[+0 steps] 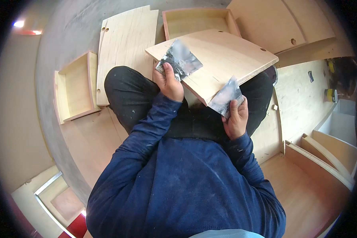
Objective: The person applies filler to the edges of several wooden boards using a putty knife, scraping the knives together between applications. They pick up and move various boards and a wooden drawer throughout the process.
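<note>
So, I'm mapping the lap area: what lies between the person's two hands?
The head view shows the near corner of the wooden panel between the left hand and right hand, which grip the left sandpaper sheet and right sandpaper sheet.

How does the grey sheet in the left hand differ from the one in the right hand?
The left sheet lies on top of the wooden panel; the right sheet sits at its near edge. The left sheet looks larger and has dark patches; the right sheet is paler. Both are thin, grey and held under a thumb, by the left hand and right hand.
</note>
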